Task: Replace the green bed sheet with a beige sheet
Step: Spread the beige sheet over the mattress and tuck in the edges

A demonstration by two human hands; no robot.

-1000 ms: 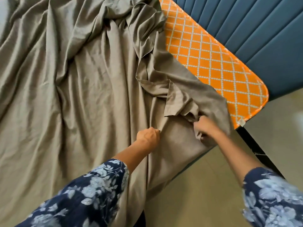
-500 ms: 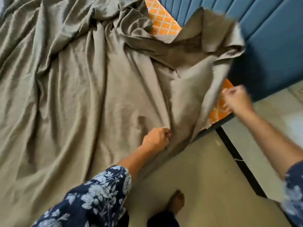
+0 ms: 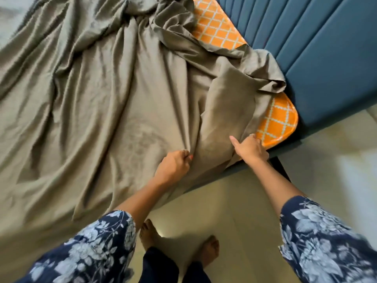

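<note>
Across the mattress (image 3: 273, 117), whose orange lattice cover shows only along its headboard edge and at its near right corner, the beige sheet (image 3: 98, 103) lies spread and heavily wrinkled, reaching from the far left of the bed to just short of that corner. Left of the corner, the left hand (image 3: 173, 167) has its fingers (image 3: 188, 158) curled tight round a gathered fold of the sheet at the bed's near edge. Nearer the corner, the right hand (image 3: 252, 149) rests on the sheet's edge with its thumb stretched out to the left; its fingers reach under a raised flap of cloth, so whether they grip it cannot be told. Beyond that hand, the sheet's corner lies bunched in a loose heap on the mattress, touching the blue padded headboard (image 3: 326, 58). Both arms wear dark floral sleeves (image 3: 322, 242). Below the mattress corner, 2 bare feet (image 3: 210, 250) stand on the pale tiled floor (image 3: 234, 201).
</note>
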